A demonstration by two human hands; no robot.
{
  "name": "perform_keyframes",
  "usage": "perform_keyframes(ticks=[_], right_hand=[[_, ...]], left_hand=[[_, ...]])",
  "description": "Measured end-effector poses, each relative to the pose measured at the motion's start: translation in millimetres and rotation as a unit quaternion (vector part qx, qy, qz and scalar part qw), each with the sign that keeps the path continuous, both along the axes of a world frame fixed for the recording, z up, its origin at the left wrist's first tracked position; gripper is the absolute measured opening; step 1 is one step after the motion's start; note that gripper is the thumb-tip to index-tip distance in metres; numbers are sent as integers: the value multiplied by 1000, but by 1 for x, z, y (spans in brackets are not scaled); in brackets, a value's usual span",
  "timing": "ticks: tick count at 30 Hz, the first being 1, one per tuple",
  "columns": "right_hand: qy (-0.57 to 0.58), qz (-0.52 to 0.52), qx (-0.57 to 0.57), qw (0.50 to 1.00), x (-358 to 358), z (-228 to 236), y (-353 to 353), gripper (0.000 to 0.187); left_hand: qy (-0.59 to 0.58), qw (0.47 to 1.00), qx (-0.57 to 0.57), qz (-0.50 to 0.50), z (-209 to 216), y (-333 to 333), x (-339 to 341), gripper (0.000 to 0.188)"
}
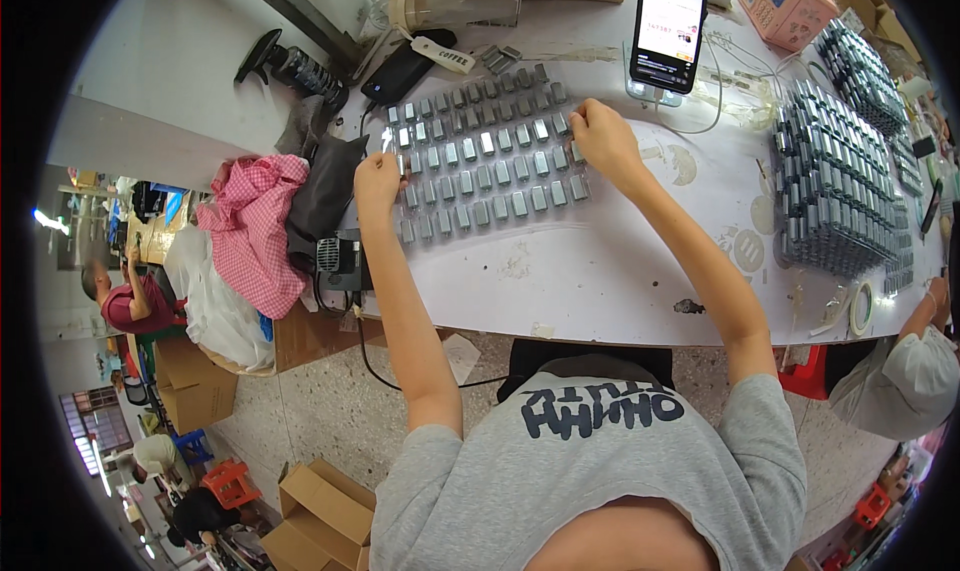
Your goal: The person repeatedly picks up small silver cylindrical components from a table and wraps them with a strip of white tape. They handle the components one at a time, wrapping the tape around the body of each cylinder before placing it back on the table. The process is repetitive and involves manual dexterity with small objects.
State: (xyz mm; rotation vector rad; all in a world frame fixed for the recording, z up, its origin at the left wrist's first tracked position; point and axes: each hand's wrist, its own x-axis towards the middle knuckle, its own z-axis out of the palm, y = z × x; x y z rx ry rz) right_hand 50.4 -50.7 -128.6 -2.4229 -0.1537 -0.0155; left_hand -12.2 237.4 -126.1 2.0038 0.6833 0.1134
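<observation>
A clear plastic tray (472, 211) with rows of small silver-grey metal pieces lies on the white table in front of me. My left hand (378, 183) pinches the tray's left edge, fingers closed. At the right edge, toward the far corner, my right hand (603, 141) is also closed on the tray. The fingertips of both hands are partly hidden. Beyond the tray, a few loose grey pieces (500, 59) lie near a black pouch (408, 68) with a cream strap.
Stacked trays of grey pieces (835, 186) stand at the right, near a tape roll (860, 309). A lit phone (668, 31) stands at the back with a cable. A spray bottle (295, 71) and pink checked cloth (255, 221) are left. Another person (905, 371) sits right.
</observation>
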Motion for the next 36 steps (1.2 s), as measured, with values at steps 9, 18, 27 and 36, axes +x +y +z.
perform_keyframes(ticks=[9,18,27,36], right_hand=[[4,47,-139,989,4,26,2,22],[-21,84,-196,977,4,23,-1,22],[-66,67,-170,981,0,1,-5,26],[-110,18,-137,984,-13,-14,-5,27]], left_hand=[[-31,993,-94,60,-3,5,-4,26],[-60,995,-69,29,0,1,-11,26],[-28,976,214,32,7,-11,-16,26],[-21,893,446,48,19,-41,-27,22]])
